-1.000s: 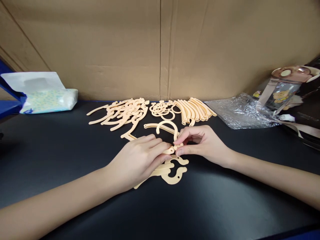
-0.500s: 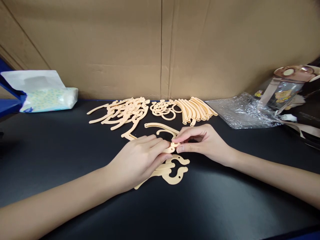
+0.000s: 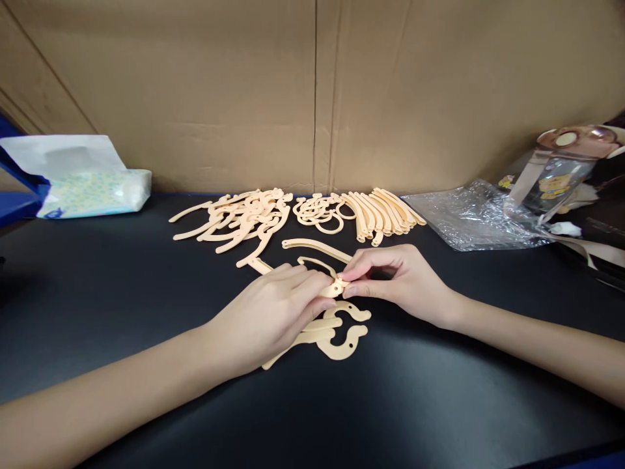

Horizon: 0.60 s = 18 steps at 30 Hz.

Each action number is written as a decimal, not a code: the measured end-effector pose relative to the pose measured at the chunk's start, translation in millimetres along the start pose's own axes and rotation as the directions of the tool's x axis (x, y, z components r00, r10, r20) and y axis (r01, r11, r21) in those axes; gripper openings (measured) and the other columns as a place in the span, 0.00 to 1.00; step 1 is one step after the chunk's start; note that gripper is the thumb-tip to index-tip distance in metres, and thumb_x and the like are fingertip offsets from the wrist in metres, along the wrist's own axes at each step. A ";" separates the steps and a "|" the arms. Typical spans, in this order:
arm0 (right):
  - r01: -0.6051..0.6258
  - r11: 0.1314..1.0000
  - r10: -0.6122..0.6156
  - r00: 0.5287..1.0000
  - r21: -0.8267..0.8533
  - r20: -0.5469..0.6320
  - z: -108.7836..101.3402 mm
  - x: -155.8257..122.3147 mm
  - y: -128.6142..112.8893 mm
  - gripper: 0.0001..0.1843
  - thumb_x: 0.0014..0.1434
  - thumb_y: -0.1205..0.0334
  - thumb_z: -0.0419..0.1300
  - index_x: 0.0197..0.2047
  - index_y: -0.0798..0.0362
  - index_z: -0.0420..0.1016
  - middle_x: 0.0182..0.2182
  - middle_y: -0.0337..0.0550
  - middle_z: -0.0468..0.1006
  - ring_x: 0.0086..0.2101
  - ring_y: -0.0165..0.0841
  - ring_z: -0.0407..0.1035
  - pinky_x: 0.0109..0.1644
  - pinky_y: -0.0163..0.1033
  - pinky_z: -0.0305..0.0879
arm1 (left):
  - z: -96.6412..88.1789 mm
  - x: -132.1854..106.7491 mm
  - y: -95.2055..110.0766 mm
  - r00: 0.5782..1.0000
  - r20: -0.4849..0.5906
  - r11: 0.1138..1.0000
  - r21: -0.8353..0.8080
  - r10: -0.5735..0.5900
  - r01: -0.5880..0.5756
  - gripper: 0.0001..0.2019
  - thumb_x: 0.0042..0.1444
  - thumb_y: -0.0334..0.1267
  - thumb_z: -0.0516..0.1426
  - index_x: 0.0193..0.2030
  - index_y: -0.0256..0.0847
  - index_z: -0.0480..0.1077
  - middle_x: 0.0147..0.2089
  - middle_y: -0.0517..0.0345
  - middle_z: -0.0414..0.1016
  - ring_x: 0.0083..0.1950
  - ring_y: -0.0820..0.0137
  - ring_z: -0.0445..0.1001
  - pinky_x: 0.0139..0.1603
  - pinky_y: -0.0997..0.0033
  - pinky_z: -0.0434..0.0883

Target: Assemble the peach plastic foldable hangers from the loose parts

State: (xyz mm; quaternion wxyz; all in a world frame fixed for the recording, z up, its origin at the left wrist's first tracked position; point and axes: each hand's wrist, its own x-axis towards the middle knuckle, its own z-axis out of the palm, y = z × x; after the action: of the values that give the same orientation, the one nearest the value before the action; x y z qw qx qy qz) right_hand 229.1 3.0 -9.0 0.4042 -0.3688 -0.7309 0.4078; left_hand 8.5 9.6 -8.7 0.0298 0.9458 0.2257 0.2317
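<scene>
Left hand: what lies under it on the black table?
Flat cream plastic pieces stick out from under the left hand, resting on the table. Their covered parts and number are hidden. It and the right hand pinch another piece.

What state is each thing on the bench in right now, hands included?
left hand, shut on the beige piece
right hand, pinching that beige piece from the other side
flat hook pieces, lying stacked, partly under the left hand
loose pile, scattered
neat row, lined up side by side
tissue pack, flap open
plastic bag, flat, crumpled
bottle, tilted, lid on
</scene>
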 end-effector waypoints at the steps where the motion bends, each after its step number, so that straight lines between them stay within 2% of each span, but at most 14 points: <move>1: 0.039 0.998 -0.039 0.999 -0.047 -0.003 0.1 -0.6 -0.2 0.06 0.52 0.60 0.69 0.33 0.52 0.81 0.31 0.39 0.81 0.31 0.29 0.74 0.34 0.34 0.70 | 0.7 -0.1 -0.3 1.000 -0.001 1.000 0.009 0.002 -0.002 0.12 0.69 0.36 0.46 0.35 0.38 0.64 0.29 0.61 0.69 0.29 0.72 0.66 0.32 0.72 0.62; 4: 0.232 0.944 -0.238 0.971 -0.233 0.004 0.9 -2.9 -1.6 0.02 0.56 0.64 0.66 0.34 0.53 0.80 0.31 0.39 0.81 0.32 0.28 0.74 0.36 0.33 0.70 | 3.1 -0.3 -0.5 1.000 -0.011 0.999 0.042 0.009 -0.008 0.11 0.68 0.35 0.46 0.34 0.38 0.63 0.28 0.62 0.67 0.28 0.73 0.66 0.31 0.72 0.61; 6: 0.370 0.852 -0.386 0.922 -0.370 0.035 1.6 -4.5 -2.9 0.02 0.59 0.68 0.64 0.35 0.53 0.79 0.31 0.40 0.81 0.32 0.27 0.73 0.37 0.33 0.70 | 4.3 -0.2 -0.4 1.000 -0.015 0.998 0.059 0.011 -0.011 0.11 0.68 0.34 0.46 0.33 0.39 0.61 0.27 0.62 0.66 0.27 0.73 0.65 0.30 0.73 0.61; 8: 0.460 0.743 -0.482 0.872 -0.486 0.088 2.1 -5.9 -4.4 0.04 0.61 0.69 0.61 0.35 0.54 0.77 0.32 0.41 0.80 0.32 0.27 0.72 0.37 0.34 0.70 | 4.8 0.1 -0.2 1.000 -0.013 0.998 0.064 0.008 -0.007 0.11 0.68 0.34 0.45 0.33 0.39 0.61 0.27 0.63 0.66 0.27 0.73 0.66 0.30 0.72 0.60; 14: 0.592 0.439 -0.603 0.751 -0.676 0.267 1.5 -9.2 -6.7 0.07 0.63 0.73 0.55 0.39 0.60 0.75 0.35 0.49 0.80 0.32 0.30 0.69 0.34 0.36 0.70 | 3.0 -0.1 0.8 1.000 0.005 0.998 0.064 -0.010 0.009 0.14 0.69 0.35 0.43 0.32 0.40 0.60 0.27 0.63 0.67 0.26 0.73 0.66 0.31 0.72 0.60; 18: 0.621 0.226 -0.646 0.672 -0.751 0.361 0.3 -9.3 -9.5 0.08 0.63 0.75 0.54 0.39 0.61 0.75 0.30 0.48 0.80 0.30 0.31 0.69 0.32 0.37 0.71 | 2.2 -0.7 2.5 1.000 0.012 0.998 0.062 -0.011 0.010 0.14 0.69 0.35 0.42 0.32 0.40 0.60 0.27 0.63 0.68 0.27 0.73 0.66 0.32 0.71 0.61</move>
State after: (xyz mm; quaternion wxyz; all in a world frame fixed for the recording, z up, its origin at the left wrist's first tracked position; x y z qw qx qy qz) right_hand 230.5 -9.0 -3.3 0.3171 -0.1895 -0.9087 -0.1946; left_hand 10.0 7.2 -10.6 0.0030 0.9465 0.2373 0.2184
